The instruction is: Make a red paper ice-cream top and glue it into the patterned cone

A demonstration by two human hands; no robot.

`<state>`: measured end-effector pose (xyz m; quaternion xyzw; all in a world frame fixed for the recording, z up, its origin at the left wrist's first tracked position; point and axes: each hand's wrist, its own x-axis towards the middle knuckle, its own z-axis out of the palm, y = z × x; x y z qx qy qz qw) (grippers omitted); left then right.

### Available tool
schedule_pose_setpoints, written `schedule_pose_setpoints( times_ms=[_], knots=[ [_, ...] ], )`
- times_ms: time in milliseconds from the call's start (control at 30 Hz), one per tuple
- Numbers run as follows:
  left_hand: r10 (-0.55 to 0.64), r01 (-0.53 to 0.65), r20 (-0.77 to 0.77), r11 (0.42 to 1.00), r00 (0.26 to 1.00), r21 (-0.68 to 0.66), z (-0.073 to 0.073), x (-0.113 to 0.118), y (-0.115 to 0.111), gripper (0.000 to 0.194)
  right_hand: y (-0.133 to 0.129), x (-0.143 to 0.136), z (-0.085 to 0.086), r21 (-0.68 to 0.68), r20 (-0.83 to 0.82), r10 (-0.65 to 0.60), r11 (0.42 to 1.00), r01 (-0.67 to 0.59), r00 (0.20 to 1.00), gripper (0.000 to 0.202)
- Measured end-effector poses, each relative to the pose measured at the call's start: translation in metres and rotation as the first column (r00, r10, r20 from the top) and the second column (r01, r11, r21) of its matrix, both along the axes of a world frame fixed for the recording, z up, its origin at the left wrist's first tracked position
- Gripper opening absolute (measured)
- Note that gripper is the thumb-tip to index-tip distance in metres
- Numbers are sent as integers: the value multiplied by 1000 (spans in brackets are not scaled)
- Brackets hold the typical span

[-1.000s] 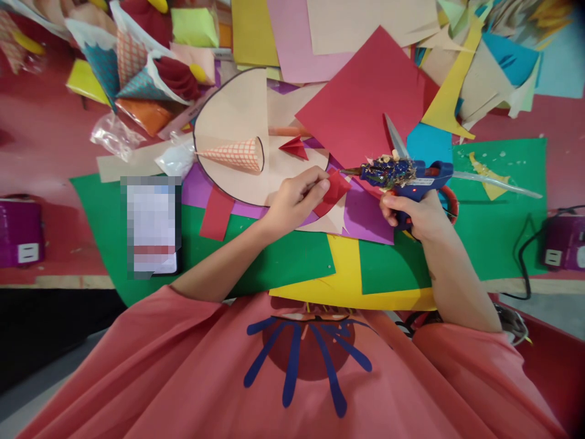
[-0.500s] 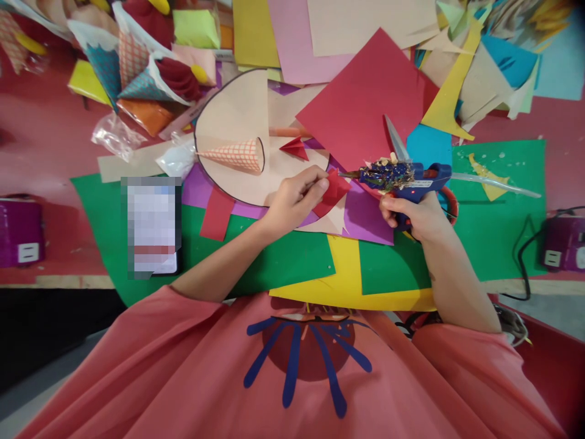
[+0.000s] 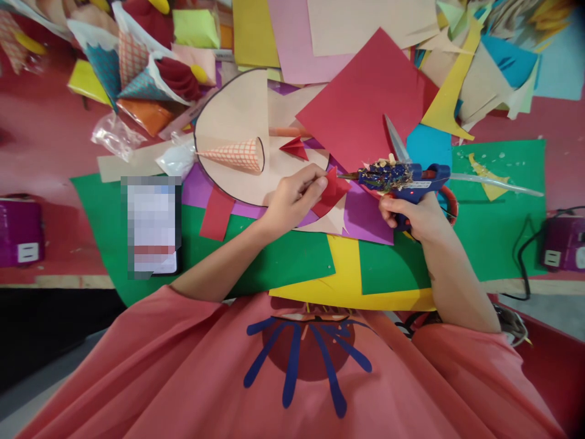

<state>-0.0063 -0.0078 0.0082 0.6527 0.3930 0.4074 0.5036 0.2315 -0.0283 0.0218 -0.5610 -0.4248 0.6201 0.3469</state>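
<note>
Between the fingertips of my left hand (image 3: 297,198) is a small folded piece of red paper (image 3: 336,189). My right hand (image 3: 418,216) is wrapped round the handle of a blue hot glue gun (image 3: 402,181), its barrel crusted with bits of debris. The nozzle points left and meets, or nearly meets, the red paper's upper edge. A clear glue stick (image 3: 498,181) juts from the gun's back. Scissors (image 3: 397,139) lie partly hidden beneath the gun. Left of my hands, a checkered paper cone (image 3: 240,155) and another folded red piece (image 3: 296,147) rest on a black-edged cream paper shape (image 3: 228,110).
A phone (image 3: 153,228) with a blurred screen lies at left on green sheets (image 3: 498,244). A large red sheet (image 3: 365,91) and paper scraps (image 3: 493,79) spread behind. Several wrapped cones (image 3: 137,61) stand back left. Purple boxes (image 3: 567,241) with sockets sit at both sides.
Almost nothing differs. The glue gun has shifted very slightly left, its nozzle closer over the red paper; my left hand stays in nearly the same place.
</note>
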Motion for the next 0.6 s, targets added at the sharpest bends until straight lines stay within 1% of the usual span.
schedule_pose_setpoints(
  times_ms=[333,467,600],
  knots=[
    [4,-5,34,1000,999,6,-3,0,1,35,0,-1,2,3,-13,14,1000,-14,1000,15],
    [11,-11,49,1000,999,-11,-5,-1,1,35,0,-1,1,19,-2,31,999,-31,1000,17],
    [35,-32,60,998,998,-46,-8,-1,1,35,0,-1,2,6,26,32,999,-33,999,18]
  ],
)
